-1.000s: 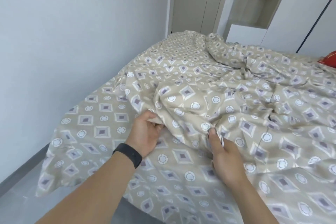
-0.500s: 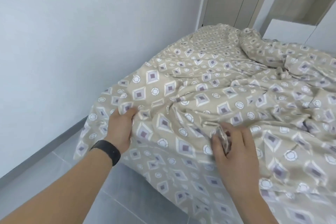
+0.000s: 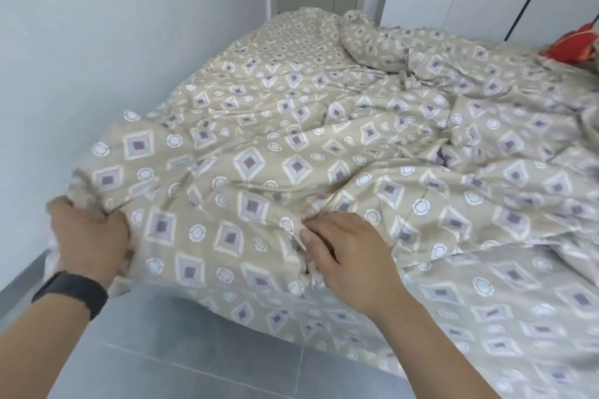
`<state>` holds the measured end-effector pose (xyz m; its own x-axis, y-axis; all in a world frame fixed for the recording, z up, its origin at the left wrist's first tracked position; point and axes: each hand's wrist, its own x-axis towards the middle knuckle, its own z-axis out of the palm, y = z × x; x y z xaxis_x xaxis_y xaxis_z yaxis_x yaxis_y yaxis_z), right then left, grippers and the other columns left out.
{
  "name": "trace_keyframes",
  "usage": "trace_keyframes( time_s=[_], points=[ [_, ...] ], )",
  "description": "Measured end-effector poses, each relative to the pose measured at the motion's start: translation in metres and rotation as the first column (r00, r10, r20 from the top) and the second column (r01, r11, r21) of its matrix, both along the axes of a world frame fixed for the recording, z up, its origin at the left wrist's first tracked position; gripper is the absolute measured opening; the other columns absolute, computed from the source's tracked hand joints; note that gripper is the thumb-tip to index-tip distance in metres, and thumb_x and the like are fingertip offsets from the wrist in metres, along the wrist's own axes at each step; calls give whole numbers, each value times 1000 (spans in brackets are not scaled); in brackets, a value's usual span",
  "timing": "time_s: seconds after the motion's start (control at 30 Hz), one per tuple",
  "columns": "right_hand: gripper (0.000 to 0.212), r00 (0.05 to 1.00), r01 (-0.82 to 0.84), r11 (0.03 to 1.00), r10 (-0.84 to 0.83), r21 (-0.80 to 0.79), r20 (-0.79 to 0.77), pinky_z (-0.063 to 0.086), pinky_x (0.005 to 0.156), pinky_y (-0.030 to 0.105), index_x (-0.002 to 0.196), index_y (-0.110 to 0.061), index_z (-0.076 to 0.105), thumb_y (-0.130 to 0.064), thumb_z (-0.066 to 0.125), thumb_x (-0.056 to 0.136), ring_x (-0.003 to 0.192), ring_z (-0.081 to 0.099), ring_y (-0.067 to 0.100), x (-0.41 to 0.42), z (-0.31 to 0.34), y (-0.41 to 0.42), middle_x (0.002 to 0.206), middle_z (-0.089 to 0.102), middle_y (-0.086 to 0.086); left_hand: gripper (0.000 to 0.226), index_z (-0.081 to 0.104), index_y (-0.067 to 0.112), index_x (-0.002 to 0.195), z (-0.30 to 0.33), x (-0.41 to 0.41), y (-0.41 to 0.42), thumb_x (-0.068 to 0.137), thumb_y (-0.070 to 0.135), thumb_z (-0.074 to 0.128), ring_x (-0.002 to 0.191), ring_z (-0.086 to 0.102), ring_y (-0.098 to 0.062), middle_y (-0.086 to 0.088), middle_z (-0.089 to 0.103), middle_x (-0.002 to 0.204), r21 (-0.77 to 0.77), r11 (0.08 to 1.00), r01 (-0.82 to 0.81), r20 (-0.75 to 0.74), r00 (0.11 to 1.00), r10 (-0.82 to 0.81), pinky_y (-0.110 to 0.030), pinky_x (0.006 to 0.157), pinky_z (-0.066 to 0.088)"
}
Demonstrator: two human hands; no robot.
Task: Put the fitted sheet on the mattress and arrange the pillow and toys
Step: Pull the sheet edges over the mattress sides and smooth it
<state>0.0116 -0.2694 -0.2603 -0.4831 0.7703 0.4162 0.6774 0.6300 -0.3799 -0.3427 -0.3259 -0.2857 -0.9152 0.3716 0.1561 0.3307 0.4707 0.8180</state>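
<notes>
head view, single frame. fitted sheet (image 3: 324, 146) lies rumpled over the bed, beige with diamond and ring print; the mattress itself is not visible under it. all places below are given relative to the sheet.

left hand (image 3: 90, 243) is at the sheet's near-left corner, fingers curled round a bunched wad of hem, whitish underside showing by the knuckles. judgement: it holds the corner gathered so the pocket can be stretched over the mattress corner beneath. black wristband (image 3: 69, 293) is on that wrist.

right hand (image 3: 343, 256) is on the sheet's near edge, right of the left hand and well apart from it. thumb and fingers pinch a fold of cloth, the rest of the hand lying over the fabric. judgement: it takes up slack so the span between the hands pulls taut.

near edge of the sheet hangs off the bed above the grey floor (image 3: 194, 363), not tucked. judgement: sheet step under way, this corner not yet seated.

red item (image 3: 575, 45) sits at the sheet's far-right edge, partly cut off; pillow or toy, cannot tell.

counts: sheets 1; hands 2, both gripping cloth; wristbands 1; red items 1; pillows clearly identifiable 0.
</notes>
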Motion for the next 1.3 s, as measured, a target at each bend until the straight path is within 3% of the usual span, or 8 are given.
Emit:
trace_keyframes(
  time_s=[0.13, 0.43, 0.57, 0.7, 0.83, 0.93, 1.1, 1.3],
  points=[
    [57, 985, -89, 995, 95, -49, 141, 37, 108, 32, 137, -35, 60, -69, 34, 99, 127, 48, 8, -1, -5, -11, 136, 56, -21, 64, 44, 8, 135, 17, 35, 18, 71, 2, 48, 122, 41, -43, -23, 41, 138, -67, 997, 34, -518, 853, -64, -49, 96, 33],
    [109, 880, -173, 978, 206, -116, 427, 1, 124, 37, 157, -46, -1, -69, 67, 75, 149, 8, 10, 13, 2, -24, 160, 14, -16, 57, 52, 17, 126, 13, 120, 24, 74, -4, 58, 106, 49, -34, -10, 49, 121, -262, 804, 534, -585, 574, -572, -45, 91, 38],
    [95, 925, 50, 995, -77, 80, 373, 22, 117, 35, 154, -35, 30, -26, 74, 71, 135, 37, 19, 40, -9, -18, 145, 41, -7, 40, 45, 16, 94, 3, 163, 17, 70, -11, 62, 79, 42, -23, -5, 46, 91, -53, 728, 684, -695, 498, -518, -38, 72, 37],
    [27, 980, 134, 969, -160, 206, 115, 46, 84, 35, 117, -24, 67, -38, 58, 96, 100, 56, 20, 78, -16, -12, 111, 63, -9, 35, 37, 23, 67, -3, 196, 6, 89, 19, 64, 54, 36, -14, 9, 42, 56, -110, 484, 868, -753, 245, -611, -32, 64, 39],
    [22, 990, 125, 964, -136, 236, 27, 44, 63, 38, 90, -16, 66, -27, 51, 102, 69, 51, 24, 94, -14, -12, 76, 55, -6, 45, 66, 23, 104, -6, 224, 2, 75, 56, 71, 90, 56, -22, 5, 61, 103, -403, 397, 825, -648, 49, -760, -40, 79, 43],
    [35, 984, 147, 986, -154, 74, 89, 44, 49, 37, 89, -20, 52, -44, 31, 104, 54, 43, 21, 94, -3, -23, 60, 41, -11, 59, 55, 26, 129, -3, 237, 9, 73, 39, 69, 115, 53, -26, 4, 55, 128, -551, 398, 733, -588, -2, -809, -43, 88, 41],
    [34, 951, 23, 933, 91, -359, 296, 49, 73, 45, 84, -32, 42, -54, 23, 100, 77, 55, 25, 81, -13, -38, 80, 52, -7, 36, 71, 18, 88, 15, 218, 25, 60, 5, 53, 79, 54, -22, 6, 59, 82, -516, 172, 839, -638, -243, -731, -32, 71, 43],
    [29, 873, -42, 866, 274, -499, 402, 40, 84, 29, 92, -8, 68, -21, 44, 103, 102, 53, 19, 69, -5, -38, 95, 64, 1, 16, 46, 17, 53, 12, 230, 12, 58, 30, 53, 48, 40, -20, 1, 41, 51, -673, -97, 733, -298, -388, -872, -32, 48, 40]
  ],
)
